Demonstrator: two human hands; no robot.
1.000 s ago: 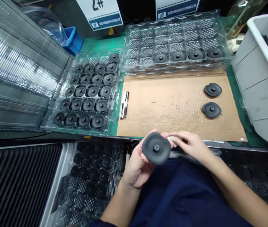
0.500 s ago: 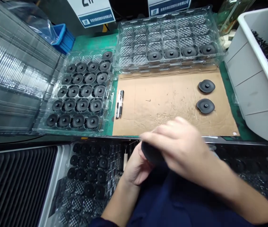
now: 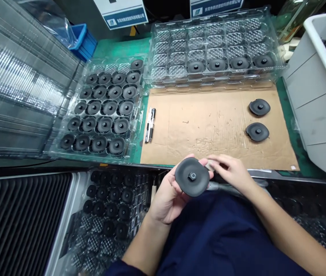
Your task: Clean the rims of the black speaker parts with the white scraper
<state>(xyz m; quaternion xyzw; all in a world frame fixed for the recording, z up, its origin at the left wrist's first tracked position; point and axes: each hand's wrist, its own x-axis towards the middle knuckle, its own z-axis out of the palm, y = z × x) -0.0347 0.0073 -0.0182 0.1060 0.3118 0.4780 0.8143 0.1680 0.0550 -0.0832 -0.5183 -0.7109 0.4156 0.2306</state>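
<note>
Filled tray [image 3: 65,134]: we are keeping it within reach, far left.
Left hand [image 3: 167,195]: we are cradling the black disc [image 3: 192,177] at the bench edge, fingers curled behind, hub facing us.
Right hand [image 3: 231,172]: we are pinching a small tool [image 3: 210,165] against the disc rim, pressing lightly.

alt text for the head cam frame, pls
The left hand holds a black disc while the right hand touches its edge. Beyond lie a cardboard sheet with two discs and clear trays of more.
</note>
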